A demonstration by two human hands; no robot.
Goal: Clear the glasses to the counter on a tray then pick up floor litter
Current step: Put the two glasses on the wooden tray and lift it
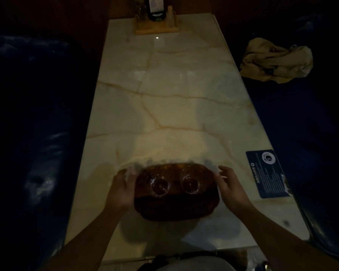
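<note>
A dark brown rounded tray (176,207) lies near the front of a pale marble table (164,98). Two clear glasses stand side by side on it, the left glass (159,186) and the right glass (190,183). My left hand (121,189) is curled against the tray's left edge, gripping it. My right hand (228,182) hovers at the tray's right edge with fingers spread, holding nothing; whether it touches the rim is unclear.
A wooden condiment stand (157,26) with a bottle sits at the table's far end. A blue card (268,173) lies at the right edge. Dark blue booth seats flank the table; a crumpled beige cloth (276,60) rests on the right seat.
</note>
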